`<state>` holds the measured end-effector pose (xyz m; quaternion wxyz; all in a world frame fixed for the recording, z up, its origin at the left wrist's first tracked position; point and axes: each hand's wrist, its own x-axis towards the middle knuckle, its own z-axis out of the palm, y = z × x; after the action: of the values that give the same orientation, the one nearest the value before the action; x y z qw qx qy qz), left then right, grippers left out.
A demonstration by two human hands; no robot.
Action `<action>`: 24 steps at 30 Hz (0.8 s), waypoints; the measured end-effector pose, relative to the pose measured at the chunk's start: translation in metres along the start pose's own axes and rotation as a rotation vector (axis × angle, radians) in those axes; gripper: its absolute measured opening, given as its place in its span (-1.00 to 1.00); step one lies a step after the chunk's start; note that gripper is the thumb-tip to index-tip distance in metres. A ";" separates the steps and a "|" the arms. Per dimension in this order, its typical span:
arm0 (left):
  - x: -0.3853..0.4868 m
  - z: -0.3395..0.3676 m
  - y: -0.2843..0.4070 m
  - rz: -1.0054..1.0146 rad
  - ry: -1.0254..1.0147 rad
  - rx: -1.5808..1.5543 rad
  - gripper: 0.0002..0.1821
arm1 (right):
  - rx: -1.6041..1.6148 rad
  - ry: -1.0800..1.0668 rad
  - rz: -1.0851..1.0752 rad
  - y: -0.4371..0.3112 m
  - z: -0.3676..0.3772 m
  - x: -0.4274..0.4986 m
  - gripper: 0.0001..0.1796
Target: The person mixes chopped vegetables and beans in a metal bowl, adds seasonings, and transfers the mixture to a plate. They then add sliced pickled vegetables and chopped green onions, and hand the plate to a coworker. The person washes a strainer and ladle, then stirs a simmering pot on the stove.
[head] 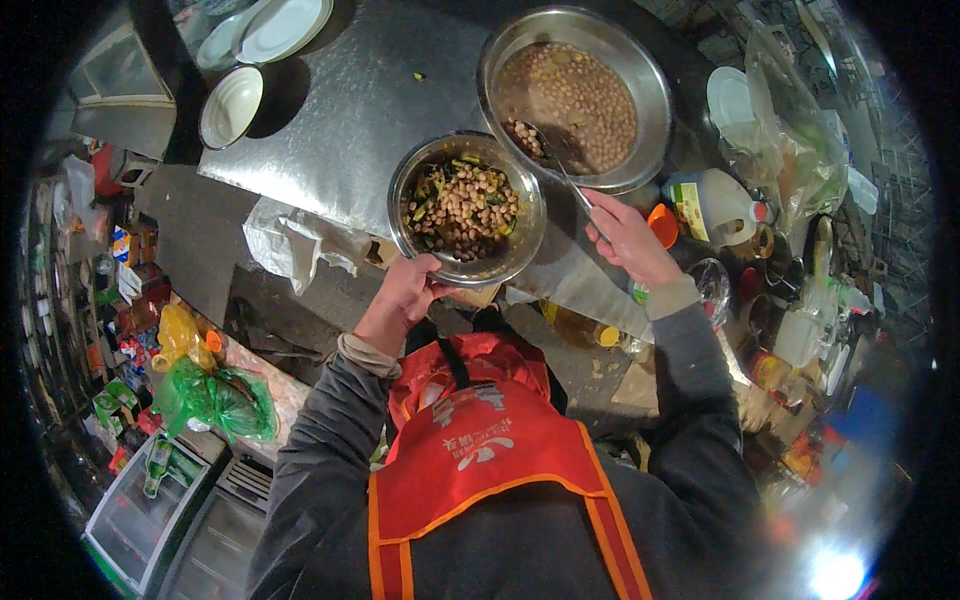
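Note:
My left hand [405, 298] grips the near rim of a steel bowl [526, 259], which holds peanuts [476, 196] mixed with pieces of green vegetable. My right hand [626, 234] is closed round the handle of a metal spoon [576, 189]. The spoon's bowl end, loaded with peanuts, is inside the left part of a large steel basin [654, 82]. Many more peanuts [589, 97] lie in brownish liquid in that basin. The smaller bowl is at the basin's lower left, near the table's front edge.
The metal table [360, 97] also bears a white bowl [232, 107] and stacked white plates [285, 26] at the far left. On the right stand a plastic jug [712, 206], an orange cup [663, 226] and several bottles. A white sack [292, 236] is below the table's front edge.

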<state>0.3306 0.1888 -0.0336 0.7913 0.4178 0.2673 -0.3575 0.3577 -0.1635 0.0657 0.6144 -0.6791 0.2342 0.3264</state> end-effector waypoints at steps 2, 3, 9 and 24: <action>0.000 0.000 0.001 -0.018 0.024 0.005 -0.42 | -0.019 0.015 -0.010 0.000 -0.001 -0.002 -0.47; 0.001 0.001 0.001 -0.014 0.030 -0.001 -0.41 | -0.035 0.022 0.010 0.000 -0.002 -0.001 -0.47; 0.004 0.001 0.000 -0.007 0.032 -0.009 -0.41 | -0.002 -0.034 -0.032 -0.007 -0.004 -0.014 -0.48; -0.009 -0.008 0.002 -0.078 0.142 0.086 -0.69 | -0.374 0.057 -0.101 0.037 0.072 -0.046 -0.50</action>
<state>0.3255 0.1999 -0.0304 0.7371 0.4650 0.3234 -0.3687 0.2888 -0.1013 0.0722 0.4862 -0.8012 0.1524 0.3138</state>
